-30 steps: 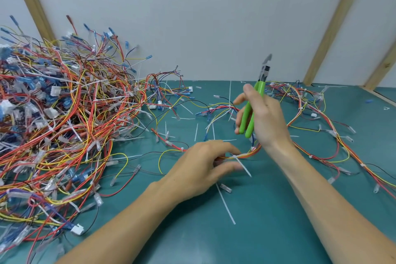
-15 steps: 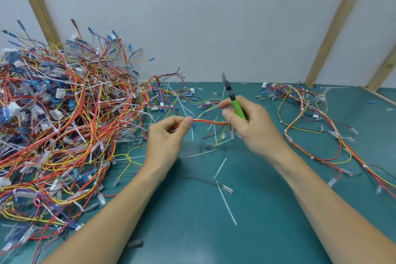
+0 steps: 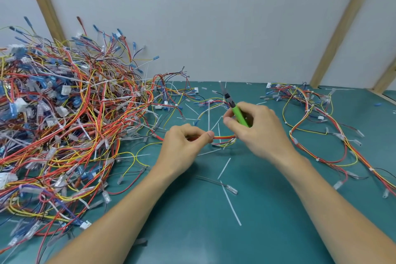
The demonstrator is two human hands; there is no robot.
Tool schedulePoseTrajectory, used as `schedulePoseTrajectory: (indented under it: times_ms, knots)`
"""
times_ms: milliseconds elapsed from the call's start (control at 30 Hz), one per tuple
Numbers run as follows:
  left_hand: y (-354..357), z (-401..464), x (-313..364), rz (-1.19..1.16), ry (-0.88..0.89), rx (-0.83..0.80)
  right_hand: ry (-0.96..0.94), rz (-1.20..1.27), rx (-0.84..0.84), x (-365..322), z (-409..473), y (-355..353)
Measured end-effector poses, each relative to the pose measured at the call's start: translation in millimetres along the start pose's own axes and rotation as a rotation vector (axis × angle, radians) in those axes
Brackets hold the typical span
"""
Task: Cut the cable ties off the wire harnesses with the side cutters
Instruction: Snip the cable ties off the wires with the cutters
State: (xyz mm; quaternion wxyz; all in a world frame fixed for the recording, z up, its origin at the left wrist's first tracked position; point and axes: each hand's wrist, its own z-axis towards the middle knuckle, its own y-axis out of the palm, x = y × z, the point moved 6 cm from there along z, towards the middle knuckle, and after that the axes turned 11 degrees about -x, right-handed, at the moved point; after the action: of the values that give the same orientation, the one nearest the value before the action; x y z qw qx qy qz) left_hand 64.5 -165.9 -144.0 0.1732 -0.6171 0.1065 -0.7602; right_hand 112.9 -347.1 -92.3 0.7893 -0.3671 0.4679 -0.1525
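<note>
Pinching a short run of red, orange and yellow wires between thumb and forefinger, the left hand (image 3: 186, 142) holds a harness (image 3: 222, 137) just above the green bench (image 3: 192, 231). The right hand (image 3: 255, 129) grips the far end of that same run while its fingers curl round the green handles of the cutters (image 3: 234, 107), whose dark nose points up and away from the harness; blur hides whether the blades are parted. Left of the harness, a big pile (image 3: 64, 118) of tangled harnesses with blue and white connectors covers the bench up to the wall. Right of the harness, a looser harness group (image 3: 321, 126) lies spread flat. Around and just below the harness, cut white ties (image 3: 231, 206) lie scattered on the bench, and a thin black wire (image 3: 212, 181) with a clear terminal rests among them. Beyond the harness, more white offcuts and small connectors lie near the wall.
</note>
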Motion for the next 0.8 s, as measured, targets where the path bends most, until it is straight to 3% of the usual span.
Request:
schedulePoseTrajectory:
  times_ms: [133, 300, 600, 800]
  knots:
    - [-1.1, 1.2, -2.9, -0.019, -0.019, -0.025, 0.01, -0.188, -0.109, 5.7, 0.8, 17.3]
    - [-8.8, 3.0, -6.5, -0.09, -0.048, 0.017, 0.102, -0.091, -0.046, 21.3, 4.4, 6.5]
    - [-10.5, 4.3, -13.4, 0.011, -0.125, -0.01, 0.154, -0.149, -0.03, 23.6, 3.4, 9.0]
    - [-9.5, 3.7, -12.4, 0.098, -0.104, -0.002, 0.124, -0.105, -0.155, 19.2, 2.6, 15.5]
